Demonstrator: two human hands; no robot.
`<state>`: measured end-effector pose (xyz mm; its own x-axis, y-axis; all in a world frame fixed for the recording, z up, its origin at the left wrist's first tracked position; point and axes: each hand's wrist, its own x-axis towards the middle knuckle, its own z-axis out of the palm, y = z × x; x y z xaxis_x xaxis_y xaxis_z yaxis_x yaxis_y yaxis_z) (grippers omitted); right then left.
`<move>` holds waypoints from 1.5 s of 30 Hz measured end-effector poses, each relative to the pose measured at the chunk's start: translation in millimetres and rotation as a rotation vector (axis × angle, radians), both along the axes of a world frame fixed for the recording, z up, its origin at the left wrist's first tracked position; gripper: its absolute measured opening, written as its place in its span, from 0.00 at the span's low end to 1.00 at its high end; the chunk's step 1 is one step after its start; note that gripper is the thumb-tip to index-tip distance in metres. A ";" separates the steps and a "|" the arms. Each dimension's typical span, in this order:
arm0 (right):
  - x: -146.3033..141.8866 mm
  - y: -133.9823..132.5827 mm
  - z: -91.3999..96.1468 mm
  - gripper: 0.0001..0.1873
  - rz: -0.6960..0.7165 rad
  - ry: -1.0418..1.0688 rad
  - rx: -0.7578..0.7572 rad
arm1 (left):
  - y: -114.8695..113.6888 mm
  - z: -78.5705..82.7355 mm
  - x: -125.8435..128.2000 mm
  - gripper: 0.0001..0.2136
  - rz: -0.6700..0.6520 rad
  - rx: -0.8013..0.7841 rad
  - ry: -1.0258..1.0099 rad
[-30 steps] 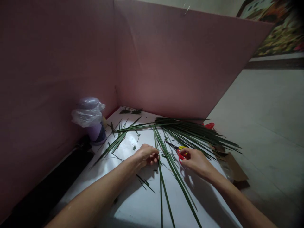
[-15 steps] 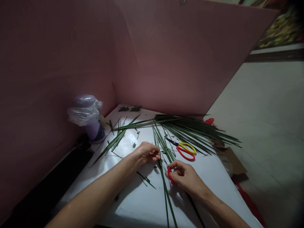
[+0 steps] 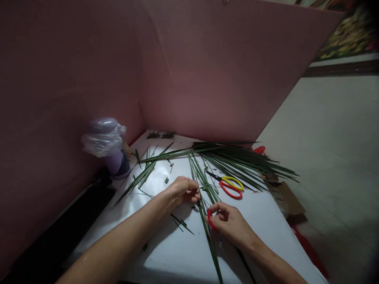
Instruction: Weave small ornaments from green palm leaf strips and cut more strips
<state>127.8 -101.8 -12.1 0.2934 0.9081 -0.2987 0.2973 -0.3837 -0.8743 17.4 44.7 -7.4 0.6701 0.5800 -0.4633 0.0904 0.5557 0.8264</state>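
Observation:
My left hand (image 3: 182,190) is curled in a pinch on a long green leaf strip (image 3: 207,228) that runs toward me across the white table (image 3: 260,221). Just to its right, my right hand (image 3: 229,221) is closed on a small red object (image 3: 209,219) and touches the same strip. Scissors (image 3: 230,185) with one yellow and one red handle lie shut on the table beyond my right hand, free of both hands. A bundle of long green leaves (image 3: 237,157) fans out behind them.
A purple bottle (image 3: 114,157) capped with a plastic bag (image 3: 102,140) stands at the left by the pink partition (image 3: 207,79). Leaf scraps (image 3: 161,135) lie in the far corner. Cardboard (image 3: 286,195) and a red item (image 3: 259,149) sit at the table's right edge.
My right hand let go of the scissors, which now lie on the table, then drew back toward me and closed on a small red object by the leaf strip. The left hand stayed put.

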 end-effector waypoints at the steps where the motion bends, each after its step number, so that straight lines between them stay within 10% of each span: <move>1: -0.4 0.2 0.2 0.06 -0.003 -0.001 0.002 | 0.4 -0.4 0.0 0.02 -0.001 -0.001 -0.003; 45: -6.7 6.0 -6.2 0.07 -0.069 0.068 0.106 | -0.4 0.2 -0.5 0.03 0.018 -0.020 -0.008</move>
